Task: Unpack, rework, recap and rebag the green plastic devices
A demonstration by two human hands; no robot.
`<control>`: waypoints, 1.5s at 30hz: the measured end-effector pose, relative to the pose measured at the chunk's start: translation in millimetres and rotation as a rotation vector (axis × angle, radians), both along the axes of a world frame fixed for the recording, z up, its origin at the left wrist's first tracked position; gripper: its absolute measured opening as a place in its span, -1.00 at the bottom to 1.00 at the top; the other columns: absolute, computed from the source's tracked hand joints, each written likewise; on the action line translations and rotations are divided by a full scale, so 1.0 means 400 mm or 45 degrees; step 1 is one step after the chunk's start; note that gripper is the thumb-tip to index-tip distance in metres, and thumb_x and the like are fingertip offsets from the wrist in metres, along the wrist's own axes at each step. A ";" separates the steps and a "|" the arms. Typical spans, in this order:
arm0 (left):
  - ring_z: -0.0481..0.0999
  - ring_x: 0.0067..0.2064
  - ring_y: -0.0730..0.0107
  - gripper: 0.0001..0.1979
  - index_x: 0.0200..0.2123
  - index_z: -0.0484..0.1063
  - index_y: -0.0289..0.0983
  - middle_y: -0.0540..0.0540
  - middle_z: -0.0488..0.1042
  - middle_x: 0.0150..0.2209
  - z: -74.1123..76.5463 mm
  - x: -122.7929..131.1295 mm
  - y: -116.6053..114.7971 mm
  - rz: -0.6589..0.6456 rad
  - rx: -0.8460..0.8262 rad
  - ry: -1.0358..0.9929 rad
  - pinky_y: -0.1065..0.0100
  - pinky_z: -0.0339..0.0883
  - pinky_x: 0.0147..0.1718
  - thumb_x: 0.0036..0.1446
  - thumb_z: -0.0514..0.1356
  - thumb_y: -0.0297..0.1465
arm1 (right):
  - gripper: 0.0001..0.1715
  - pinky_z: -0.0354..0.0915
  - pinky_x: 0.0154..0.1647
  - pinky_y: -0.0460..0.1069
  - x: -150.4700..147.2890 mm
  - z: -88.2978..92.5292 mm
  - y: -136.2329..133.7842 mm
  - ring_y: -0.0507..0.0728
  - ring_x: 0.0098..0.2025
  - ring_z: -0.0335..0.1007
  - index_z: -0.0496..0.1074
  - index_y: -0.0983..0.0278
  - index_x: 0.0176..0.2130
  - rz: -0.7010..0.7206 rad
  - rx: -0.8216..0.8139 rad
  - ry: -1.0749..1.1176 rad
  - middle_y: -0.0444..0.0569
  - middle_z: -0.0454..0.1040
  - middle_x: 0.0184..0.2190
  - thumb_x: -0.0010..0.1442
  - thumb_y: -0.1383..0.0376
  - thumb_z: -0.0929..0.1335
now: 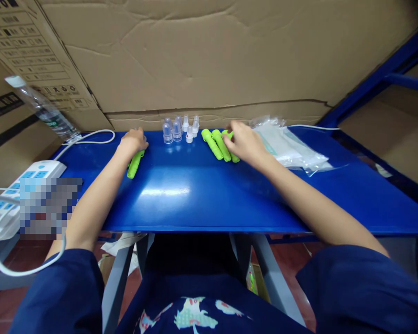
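Observation:
My left hand (pixel 133 140) rests on the blue table (pixel 195 195) at the back left, fingers curled over the top end of one green tube (pixel 134 164). My right hand (pixel 243 141) reaches to a row of green tubes (pixel 216 144) lying side by side at the back centre. Its fingers are closed on the rightmost tube of the row, which it partly hides. Between the hands stand several small clear plastic caps (pixel 176 130) and white nozzle pieces (pixel 191 130).
Clear plastic bags (pixel 289 146) lie at the back right. A plastic water bottle (pixel 43 109) leans against cardboard (pixel 209 55) at the left. A white power strip (pixel 21 185) with cable sits off the table's left edge. A blue shelf frame (pixel 379 79) rises on the right.

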State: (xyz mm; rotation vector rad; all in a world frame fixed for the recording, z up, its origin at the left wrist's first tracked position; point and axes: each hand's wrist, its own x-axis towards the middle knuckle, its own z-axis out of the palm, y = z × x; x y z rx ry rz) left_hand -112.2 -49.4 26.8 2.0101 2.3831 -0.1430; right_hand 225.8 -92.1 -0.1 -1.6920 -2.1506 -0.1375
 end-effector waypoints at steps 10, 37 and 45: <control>0.65 -0.38 0.30 -0.86 -0.28 0.49 -0.28 -0.11 0.61 -0.45 -0.026 0.033 -0.060 -0.016 -0.328 -1.387 0.34 0.52 -0.25 0.14 0.39 -0.39 | -0.28 0.32 -0.14 0.10 -0.183 0.004 -0.147 0.37 -0.04 0.58 0.52 0.29 -0.10 0.350 -0.540 -0.141 0.22 0.63 -0.10 0.55 -0.10 0.05; 0.60 -0.35 0.44 -0.61 -0.16 0.54 -0.32 -0.14 0.65 -0.28 -0.066 0.135 -0.079 -0.508 -0.456 -1.895 0.45 0.50 -0.32 0.28 0.34 -0.07 | -0.32 0.62 -0.12 0.23 -0.024 0.049 0.058 0.28 -0.05 0.57 0.39 0.13 -0.05 0.435 -0.159 1.188 0.05 0.53 -0.17 0.20 -0.33 0.43; 0.59 -0.37 0.39 -0.67 -0.13 0.56 -0.34 -0.21 0.65 -0.30 -0.057 0.123 -0.075 -0.536 -0.718 -1.852 0.33 0.49 -0.25 0.35 0.26 -0.15 | -0.36 0.49 0.07 0.26 0.017 0.103 0.112 0.27 0.12 0.48 0.30 0.11 -0.05 0.472 -0.072 1.290 0.05 0.59 -0.08 0.21 -0.28 0.44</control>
